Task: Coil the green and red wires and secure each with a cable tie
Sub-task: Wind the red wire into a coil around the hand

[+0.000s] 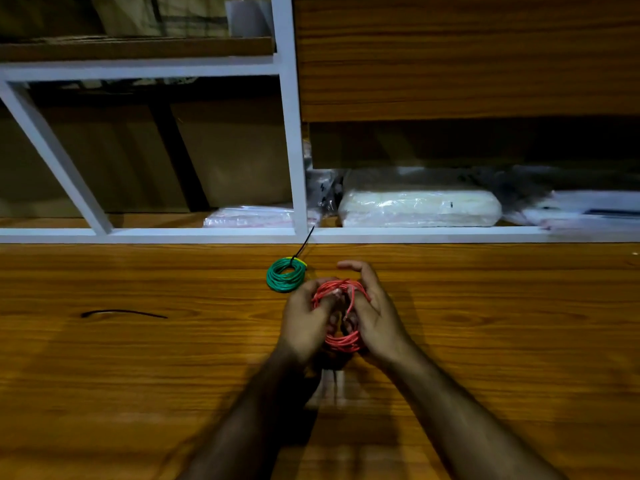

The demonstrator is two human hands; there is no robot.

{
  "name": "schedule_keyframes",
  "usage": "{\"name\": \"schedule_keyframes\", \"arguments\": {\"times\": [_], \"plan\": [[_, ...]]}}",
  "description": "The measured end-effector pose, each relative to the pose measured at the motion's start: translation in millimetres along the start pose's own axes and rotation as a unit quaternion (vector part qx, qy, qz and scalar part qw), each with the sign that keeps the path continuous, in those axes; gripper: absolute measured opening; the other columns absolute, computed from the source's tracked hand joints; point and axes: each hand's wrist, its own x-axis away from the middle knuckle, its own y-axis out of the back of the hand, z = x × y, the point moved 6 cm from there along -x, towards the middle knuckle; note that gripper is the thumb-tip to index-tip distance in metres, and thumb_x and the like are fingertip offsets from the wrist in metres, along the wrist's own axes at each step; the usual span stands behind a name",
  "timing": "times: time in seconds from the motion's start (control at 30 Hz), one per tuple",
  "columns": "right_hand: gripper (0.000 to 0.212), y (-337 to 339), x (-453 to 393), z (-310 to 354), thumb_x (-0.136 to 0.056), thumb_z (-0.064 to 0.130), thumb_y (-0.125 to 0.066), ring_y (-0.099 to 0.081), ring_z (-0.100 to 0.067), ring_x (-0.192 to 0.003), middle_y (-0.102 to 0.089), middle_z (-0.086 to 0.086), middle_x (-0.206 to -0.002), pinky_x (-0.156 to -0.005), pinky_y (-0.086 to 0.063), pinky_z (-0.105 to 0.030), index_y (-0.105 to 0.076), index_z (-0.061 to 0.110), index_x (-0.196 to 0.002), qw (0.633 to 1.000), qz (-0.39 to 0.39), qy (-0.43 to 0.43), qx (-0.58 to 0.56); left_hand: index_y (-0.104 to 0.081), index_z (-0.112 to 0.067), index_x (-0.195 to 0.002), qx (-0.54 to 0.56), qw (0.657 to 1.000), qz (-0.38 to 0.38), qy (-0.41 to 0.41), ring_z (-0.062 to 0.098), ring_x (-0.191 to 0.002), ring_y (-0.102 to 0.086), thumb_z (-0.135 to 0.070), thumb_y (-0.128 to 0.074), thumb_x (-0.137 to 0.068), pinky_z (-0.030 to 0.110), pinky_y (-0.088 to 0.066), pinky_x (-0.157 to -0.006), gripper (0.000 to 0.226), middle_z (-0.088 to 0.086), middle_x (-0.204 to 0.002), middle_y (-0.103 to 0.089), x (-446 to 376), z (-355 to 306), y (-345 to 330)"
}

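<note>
The green wire (286, 275) lies coiled on the wooden table (138, 358), bound by a black cable tie (302, 247) whose tail sticks up toward the shelf. Just in front of it I hold the red wire (341, 315) as a coil between both hands. My left hand (304, 323) grips the coil's left side and my right hand (374, 313) wraps its right side, index finger raised. A loose strand crosses the middle of the red coil. A second black cable tie (123, 313) lies flat on the table far to the left.
A white-framed shelf (298, 188) rises behind the table edge. Plastic-wrapped packages (419, 207) and bags (585, 213) fill its lower right bay; cardboard sits in the left bay. A wooden panel (467, 57) closes the upper right.
</note>
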Motion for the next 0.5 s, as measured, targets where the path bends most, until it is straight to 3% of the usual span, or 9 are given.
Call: {"name": "schedule_keyframes", "arguments": {"times": [0.07,0.17,0.23,0.3,0.37,0.43,0.5], "plan": [[0.041,-4,0,2,-0.087,0.010,-0.046,-0.064,-0.036,-0.099,-0.067,-0.013,-0.114,-0.078,-0.050,-0.043,-0.061,0.025,-0.122,0.997,0.025,-0.035,-0.057,-0.064,-0.016,-0.095,-0.023,1.000,-0.003,-0.011,0.014,-0.061,-0.059,-0.008,-0.058,-0.092,0.026,-0.047,-0.055,0.011,0.002,-0.073,-0.066,2,-4,-1],[0.052,-10,0,9,-0.078,0.028,-0.053,-0.060,-0.034,-0.107,-0.065,-0.019,-0.121,-0.088,-0.046,-0.044,-0.060,0.009,-0.126,0.987,0.078,-0.074,-0.118,-0.064,-0.020,-0.099,-0.073,0.996,-0.021,-0.042,0.015,-0.073,-0.064,-0.005,-0.054,-0.092,0.025,-0.050,-0.064,0.019,0.003,-0.086,-0.070,3,-11,4],[0.057,-15,0,14,-0.081,0.048,-0.058,-0.061,-0.027,-0.115,-0.063,-0.009,-0.125,-0.097,-0.048,-0.044,-0.055,0.025,-0.133,0.982,0.106,-0.114,-0.106,-0.063,-0.019,-0.108,-0.168,0.982,-0.053,-0.070,0.015,-0.089,-0.066,-0.003,-0.055,-0.093,0.018,-0.049,-0.075,0.024,0.000,-0.099,-0.069,4,-16,8],[0.057,-17,-1,18,-0.077,0.070,-0.055,-0.062,-0.016,-0.116,-0.062,0.006,-0.126,-0.101,-0.050,-0.045,-0.054,0.044,-0.128,0.983,0.109,-0.144,-0.038,-0.062,-0.009,-0.121,-0.264,0.957,-0.075,-0.098,0.023,-0.103,-0.064,0.000,-0.055,-0.089,0.023,-0.045,-0.086,0.034,0.007,-0.111,-0.069,4,-19,9],[0.058,-15,-4,17,-0.067,0.081,-0.058,-0.065,-0.011,-0.109,-0.066,0.011,-0.118,-0.100,-0.051,-0.045,-0.056,0.051,-0.117,0.985,0.076,-0.148,0.035,-0.061,-0.008,-0.123,-0.309,0.942,-0.074,-0.104,0.027,-0.105,-0.063,0.001,-0.056,-0.085,0.030,-0.044,-0.087,0.039,0.012,-0.113,-0.069,2,-18,7],[0.055,-11,-5,16,-0.064,0.071,-0.066,-0.068,-0.015,-0.103,-0.068,0.004,-0.115,-0.095,-0.054,-0.046,-0.056,0.049,-0.114,0.986,0.050,-0.146,0.067,-0.064,-0.011,-0.118,-0.297,0.946,-0.065,-0.115,0.023,-0.100,-0.065,-0.001,-0.057,-0.084,0.030,-0.047,-0.082,0.036,0.008,-0.108,-0.071,3,-17,6],[0.045,-6,-5,11,-0.080,0.044,-0.072,-0.070,-0.018,-0.096,-0.068,-0.006,-0.116,-0.082,-0.059,-0.038,-0.055,0.036,-0.122,0.986,0.058,-0.154,0.024,-0.065,-0.010,-0.115,-0.267,0.954,-0.056,-0.126,0.017,-0.094,-0.065,0.003,-0.055,-0.084,0.030,-0.049,-0.081,0.035,0.007,-0.105,-0.071,3,-17,7]]}}
